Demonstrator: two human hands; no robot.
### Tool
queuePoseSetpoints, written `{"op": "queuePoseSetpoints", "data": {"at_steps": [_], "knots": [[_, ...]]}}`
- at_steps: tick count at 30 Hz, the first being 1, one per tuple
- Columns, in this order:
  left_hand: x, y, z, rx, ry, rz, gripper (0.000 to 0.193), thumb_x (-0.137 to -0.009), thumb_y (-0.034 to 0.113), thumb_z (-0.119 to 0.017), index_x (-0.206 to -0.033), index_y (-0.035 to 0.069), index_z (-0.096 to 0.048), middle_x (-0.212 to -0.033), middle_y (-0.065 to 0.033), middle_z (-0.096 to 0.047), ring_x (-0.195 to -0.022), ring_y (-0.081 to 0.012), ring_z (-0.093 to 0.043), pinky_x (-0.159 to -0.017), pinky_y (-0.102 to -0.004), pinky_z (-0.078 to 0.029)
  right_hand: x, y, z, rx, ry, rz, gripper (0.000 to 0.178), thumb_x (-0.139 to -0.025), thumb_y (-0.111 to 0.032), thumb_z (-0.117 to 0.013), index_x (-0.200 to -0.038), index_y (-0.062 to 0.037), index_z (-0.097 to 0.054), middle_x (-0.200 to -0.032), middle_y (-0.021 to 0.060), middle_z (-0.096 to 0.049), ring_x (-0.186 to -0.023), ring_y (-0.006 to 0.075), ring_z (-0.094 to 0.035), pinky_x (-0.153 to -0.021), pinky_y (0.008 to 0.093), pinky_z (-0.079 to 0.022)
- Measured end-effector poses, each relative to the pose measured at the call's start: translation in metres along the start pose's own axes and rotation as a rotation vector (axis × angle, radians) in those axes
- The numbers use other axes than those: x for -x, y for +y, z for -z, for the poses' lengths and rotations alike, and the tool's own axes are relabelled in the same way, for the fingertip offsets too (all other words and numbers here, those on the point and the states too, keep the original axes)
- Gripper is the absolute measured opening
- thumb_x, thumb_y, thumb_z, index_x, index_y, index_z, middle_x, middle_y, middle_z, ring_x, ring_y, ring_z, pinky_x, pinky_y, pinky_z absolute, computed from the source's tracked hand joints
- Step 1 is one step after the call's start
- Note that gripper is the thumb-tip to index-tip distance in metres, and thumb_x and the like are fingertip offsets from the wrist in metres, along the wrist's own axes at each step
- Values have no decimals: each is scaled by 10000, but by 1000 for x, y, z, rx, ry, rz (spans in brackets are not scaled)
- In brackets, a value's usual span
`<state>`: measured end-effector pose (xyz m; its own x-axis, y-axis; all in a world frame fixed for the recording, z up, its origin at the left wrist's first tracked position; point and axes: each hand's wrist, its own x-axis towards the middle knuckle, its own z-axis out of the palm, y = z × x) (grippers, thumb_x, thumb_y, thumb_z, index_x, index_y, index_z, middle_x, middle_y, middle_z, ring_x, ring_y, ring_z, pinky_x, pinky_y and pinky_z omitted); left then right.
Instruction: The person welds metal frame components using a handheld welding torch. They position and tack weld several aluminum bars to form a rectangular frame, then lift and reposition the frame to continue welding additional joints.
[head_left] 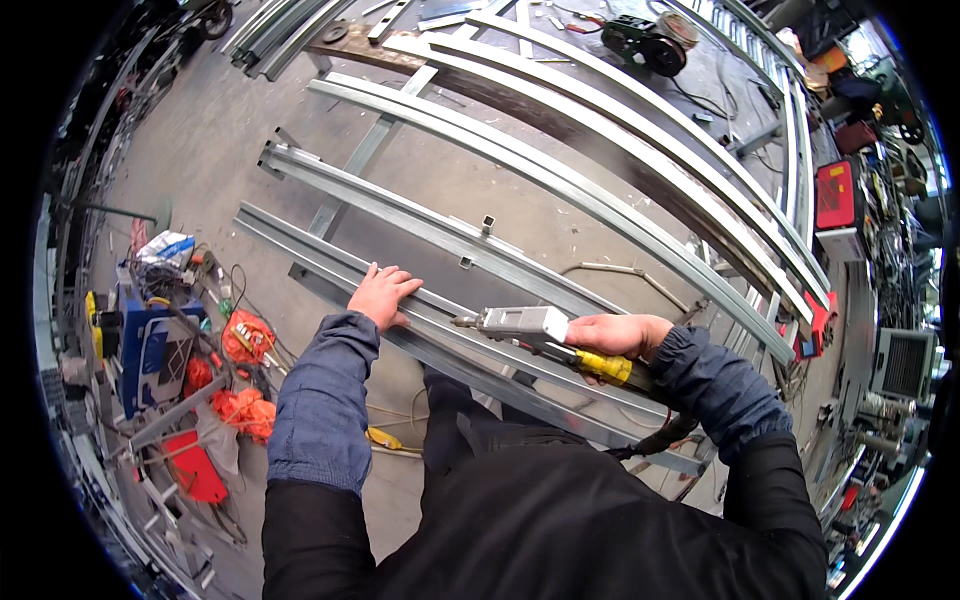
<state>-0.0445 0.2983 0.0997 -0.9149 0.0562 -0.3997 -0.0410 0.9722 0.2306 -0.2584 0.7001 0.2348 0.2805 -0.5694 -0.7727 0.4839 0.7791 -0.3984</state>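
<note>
My left hand (382,294) lies on the nearest galvanised steel channel (305,247), its fingers stretched out over the metal. In my right hand (618,335) is a silver welding gun (524,321) with a narrow metal nozzle. Its tip points left, just above the same channel and a short way right of my left hand; whether it touches cannot be made out. A yellow section (603,366) sits below my right fingers. Beyond, a second channel (385,196) runs alongside, with short square tube stubs (488,226) at its edge.
More long steel channels (520,145) lie across a dark beam (590,160) farther away. On the left floor are a blue machine (155,350), orange bags (245,412) and a red sheet (197,467). A red case (838,195) stands at right. Cables trail near my legs.
</note>
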Motion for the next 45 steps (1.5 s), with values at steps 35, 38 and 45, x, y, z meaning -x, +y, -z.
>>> {"op": "queuePoseSetpoints", "data": {"at_steps": [35,38,45], "knots": [[-7,8,1,-19,-25,9,945,-686,334,-986,-1541,234,-598,-1521,-7,-606,-1513,-256,-490,-1318,-605,-319,-89,2,92,-22,-224,-119,535,-1178,-556,-427,-1514,-191,-627,-870,54,-686,-670,177,-698,-572,340,-599],[-8,9,4,-37,-64,27,949,-703,348,-979,-1561,249,-585,-1552,-3,-592,-1529,-250,-474,-1325,-589,-306,-86,1,90,-8,-225,-110,531,-1182,-547,-414,-1516,-192,-625,-889,58,-687,-670,178,-700,-573,338,-600],[-10,11,9,-38,-101,40,961,-716,333,-973,-1582,256,-563,-1570,-4,-583,-1540,-252,-463,-1334,-581,-296,-80,-1,86,9,-193,-112,545,-1179,-554,-419,-1471,-156,-648,-913,65,-690,-671,185,-710,-577,339,-608]]}}
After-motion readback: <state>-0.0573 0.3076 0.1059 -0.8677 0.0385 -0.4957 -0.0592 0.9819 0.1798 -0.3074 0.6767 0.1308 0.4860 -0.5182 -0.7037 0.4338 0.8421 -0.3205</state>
